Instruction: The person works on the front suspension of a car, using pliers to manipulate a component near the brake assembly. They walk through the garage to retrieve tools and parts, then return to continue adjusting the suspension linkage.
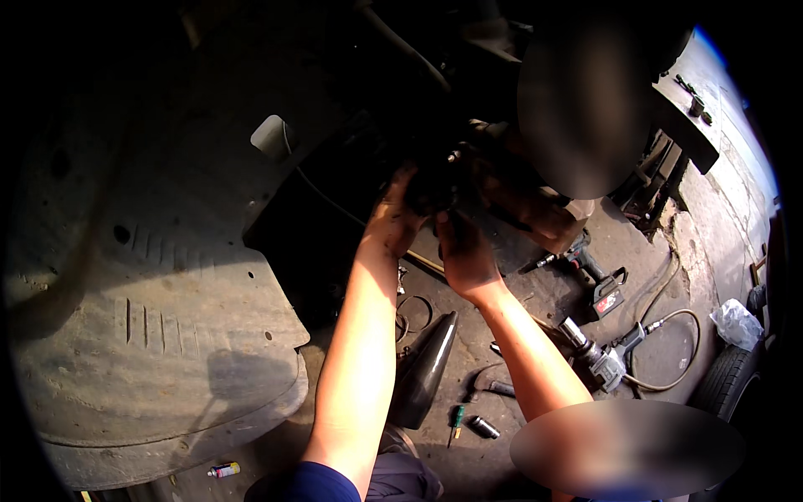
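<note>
Head view shows our left hand (389, 219) and right hand (468, 258) at a dark part (431, 188) between them, in shadow; we cannot tell whether either grips it. We would do well to steady it from both sides, clear of the co-worker's arm (539, 213).

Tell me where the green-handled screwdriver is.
In the head view, the green-handled screwdriver lies on the ground, low and just right of centre, between the black cone at left and a short metal cylinder at right.
</note>
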